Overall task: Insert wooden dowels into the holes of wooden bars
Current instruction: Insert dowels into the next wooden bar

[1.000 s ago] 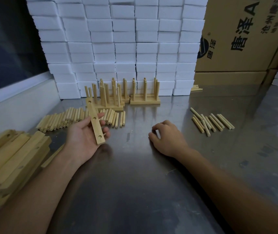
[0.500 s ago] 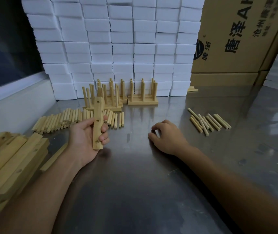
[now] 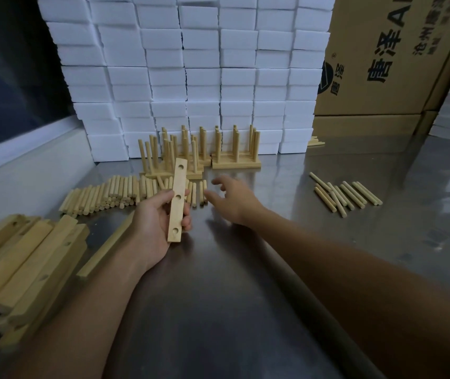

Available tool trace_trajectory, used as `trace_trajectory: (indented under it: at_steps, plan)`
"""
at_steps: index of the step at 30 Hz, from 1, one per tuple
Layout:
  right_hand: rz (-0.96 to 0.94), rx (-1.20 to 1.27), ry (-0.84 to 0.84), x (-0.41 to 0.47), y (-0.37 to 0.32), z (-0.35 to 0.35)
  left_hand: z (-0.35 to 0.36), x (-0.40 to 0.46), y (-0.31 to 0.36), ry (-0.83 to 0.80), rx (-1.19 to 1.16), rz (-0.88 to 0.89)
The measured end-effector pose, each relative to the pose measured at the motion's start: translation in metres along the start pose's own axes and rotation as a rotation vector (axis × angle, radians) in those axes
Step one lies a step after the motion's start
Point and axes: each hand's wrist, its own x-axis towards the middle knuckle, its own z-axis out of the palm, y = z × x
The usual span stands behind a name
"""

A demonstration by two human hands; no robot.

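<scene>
Pale wooden bar (image 3: 177, 201) with three round holes stands gripped in the left hand (image 3: 155, 225) above the steel bench (image 3: 234, 283), right hand (image 3: 236, 199) fingers (image 3: 216, 181) spread empty near the round dowels (image 3: 125, 193).

Pale yellow-tan wooden bar (image 3: 177, 201) with three dark round holes; loose dowels (image 3: 114, 194) and the bar stack (image 3: 24, 266) at near left share that light wood tone. Grey, reflective metal table (image 3: 245, 296). Plain white blocks (image 3: 191, 64) far behind. Brown cardboard box (image 3: 388, 56) at far right with black printed characters
</scene>
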Motion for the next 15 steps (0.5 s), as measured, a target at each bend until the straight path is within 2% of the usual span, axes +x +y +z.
trace_trajectory:
  at_steps: [3, 7, 15]
  plan:
    - [0.008, -0.107, 0.037, 0.012, -0.005, 0.015, 0.001, -0.001, 0.000, 0.005, -0.006, 0.006]
    - [0.030, -0.253, -0.021, 0.023, -0.010, 0.022, 0.001, 0.000, 0.000, 0.015, -0.025, 0.001]
    - [0.053, -0.273, 0.057, 0.025, -0.018, 0.015, -0.001, 0.002, -0.001, 0.024, -0.030, 0.001]
